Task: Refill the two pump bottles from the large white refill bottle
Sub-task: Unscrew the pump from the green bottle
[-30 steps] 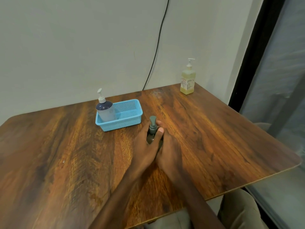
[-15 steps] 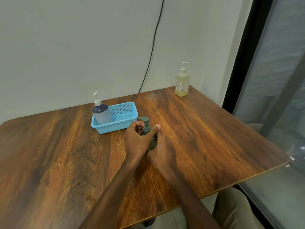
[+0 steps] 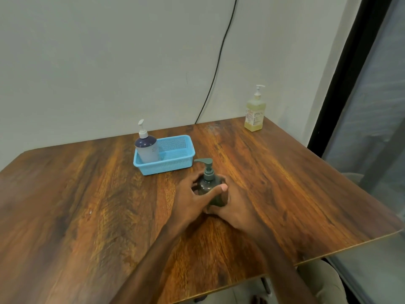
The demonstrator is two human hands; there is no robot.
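A dark green pump bottle (image 3: 209, 185) stands upright in the middle of the wooden table (image 3: 87, 205), its spout pointing left. My left hand (image 3: 192, 196) grips its upper body, thumb across the front. My right hand (image 3: 232, 205) holds the lower body from the right. A white-and-navy pump bottle (image 3: 146, 148) stands in the left end of a blue basket (image 3: 173, 161). A yellow pump bottle (image 3: 254, 113) stands at the far right corner. No large white refill bottle is in view.
A black cable (image 3: 217, 64) hangs down the wall behind the table. A dark window frame (image 3: 341, 73) runs along the right side, close to the table's right edge.
The pump head has turned so its spout now points left. My left hand has slid from the pump collar down onto the bottle's shoulder. The camera moved in closer.
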